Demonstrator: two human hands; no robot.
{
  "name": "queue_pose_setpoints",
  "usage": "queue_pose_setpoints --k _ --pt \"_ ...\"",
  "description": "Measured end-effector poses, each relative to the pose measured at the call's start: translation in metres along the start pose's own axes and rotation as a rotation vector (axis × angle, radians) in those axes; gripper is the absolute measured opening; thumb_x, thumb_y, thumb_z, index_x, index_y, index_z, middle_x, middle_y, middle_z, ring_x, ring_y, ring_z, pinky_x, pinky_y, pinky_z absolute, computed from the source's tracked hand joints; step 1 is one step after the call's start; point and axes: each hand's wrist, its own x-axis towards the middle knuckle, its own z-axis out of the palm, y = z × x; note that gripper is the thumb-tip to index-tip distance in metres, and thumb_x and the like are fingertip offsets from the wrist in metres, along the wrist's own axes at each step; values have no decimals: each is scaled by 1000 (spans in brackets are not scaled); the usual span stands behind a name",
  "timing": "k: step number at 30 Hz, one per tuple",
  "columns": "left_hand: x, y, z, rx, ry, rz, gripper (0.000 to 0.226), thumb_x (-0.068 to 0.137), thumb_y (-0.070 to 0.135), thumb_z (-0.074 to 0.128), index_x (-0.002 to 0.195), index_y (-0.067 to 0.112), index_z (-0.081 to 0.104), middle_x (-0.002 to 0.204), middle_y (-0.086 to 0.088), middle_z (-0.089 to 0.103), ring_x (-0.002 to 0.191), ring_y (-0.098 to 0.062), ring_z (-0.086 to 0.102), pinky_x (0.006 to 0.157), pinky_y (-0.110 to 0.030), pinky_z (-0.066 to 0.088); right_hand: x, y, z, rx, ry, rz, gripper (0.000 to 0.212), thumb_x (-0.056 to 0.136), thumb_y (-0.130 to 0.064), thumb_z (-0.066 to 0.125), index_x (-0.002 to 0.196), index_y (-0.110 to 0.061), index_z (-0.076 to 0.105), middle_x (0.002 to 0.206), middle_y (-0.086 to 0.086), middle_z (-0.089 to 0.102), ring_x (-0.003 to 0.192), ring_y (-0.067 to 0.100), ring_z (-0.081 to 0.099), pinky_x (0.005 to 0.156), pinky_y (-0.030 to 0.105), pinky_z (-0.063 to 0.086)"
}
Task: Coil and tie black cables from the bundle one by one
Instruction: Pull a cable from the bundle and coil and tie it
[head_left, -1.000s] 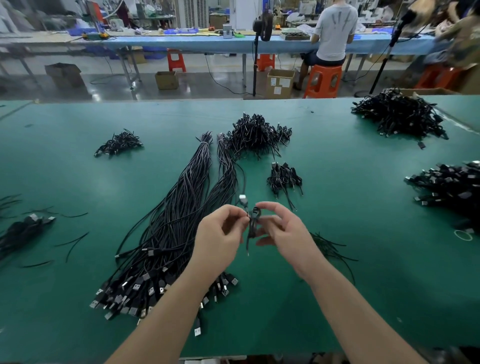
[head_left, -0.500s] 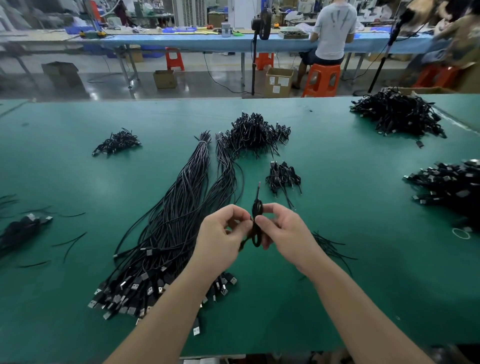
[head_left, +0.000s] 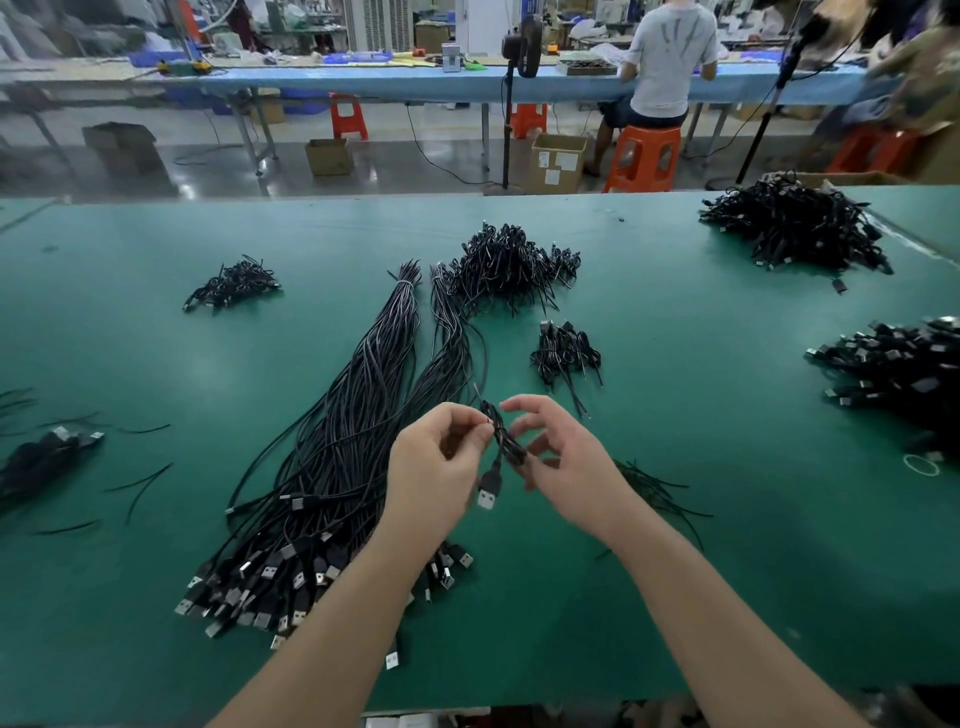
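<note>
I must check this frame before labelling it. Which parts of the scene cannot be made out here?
- Head view: whether the tie on the coiled cable is finished; fingers of the left hand and right hand cover it.
- The right hand's grip on the coil: blurred.
- The near end of the long cable bundle: partly behind the left forearm.
- The pile at the left edge: cut off by the frame.

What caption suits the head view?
Both hands, left hand and right hand, hold a coiled cable above the green table.

Both hands, L (head_left: 434, 467) & R (head_left: 563, 467), pinch coiled cable (head_left: 501, 441) above green table (head_left: 675, 467); USB plug (head_left: 488, 491) dangles.
</note>
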Motion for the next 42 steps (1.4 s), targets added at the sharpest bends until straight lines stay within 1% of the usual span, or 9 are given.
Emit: queue_pose_setpoints --k 3,7,11,16,24,29,33,37,42 --pt "1 1 1 -136 14 -114 15 92 5 70 83 17 72 72 2 72 65 -11 65 63 -32 60 0 2 4 -153 85 -232 39 85 -1 73 114 -28 69 115 -16 63 93 3 61 73 19 53" --pt "0 1 2 -138 -18 -128 17 93 5 68 82 17 70 74 -5 72 62 -20 65 62 -44 60 1 4 4 -84 137 -178 23 90 -8 70 108 -21 76 98 -10 74 83 7 68 69 24 58" --pt "-5 2 0 173 -35 162 16 93 4 66 85 17 65 76 10 66 70 -4 60 67 -24 51 1 1 4 127 68 2 14 97 -12 62 94 -4 73 76 1 75 69 14 70 64 26 57" --pt "-5 2 -6 385 -28 473 8 92 0 65 89 7 67 86 6 64 76 -12 59 70 -28 51 -1 -4 3 425 -52 138 26 99 -18 59 85 3 67 69 13 69 60 21 64 61 31 56" --pt "-1 -3 -11 51 -146 106 21 92 6 69 84 25 69 71 15 67 63 -3 57 62 -17 48 1 4 3 666 -90 143 34 81 -25 73 104 -1 65 72 8 68 62 18 64 61 28 56" --pt "-4 -11 -9 -63 -163 -53 16 95 15 68 85 24 75 61 -9 65 51 -13 53 50 -25 44 5 9 3 662 -27 154 22 77 -20 76 89 -3 69 71 9 68 63 16 65 61 25 57" --pt "-8 -20 -11 -57 -256 -110 13 96 29 67 89 28 78 57 -2 65 43 -7 46 46 -17 37 7 13 1 532 31 168 15 83 -12 74 89 0 68 71 10 70 63 19 66 64 28 59" --pt "-10 -22 -7 -8 -273 -137 5 87 19 78 92 20 76 70 1 73 52 -11 60 56 -26 52 11 20 7 437 71 165 8 86 -8 74 87 -2 69 71 11 71 64 23 66 66 32 60" --pt "-5 -34 -2 105 -195 -121 6 85 19 79 83 22 75 66 8 71 53 -1 59 57 -19 47 16 30 18 438 94 178 29 84 -25 76 100 -3 69 81 11 73 73 22 70 68 31 59"
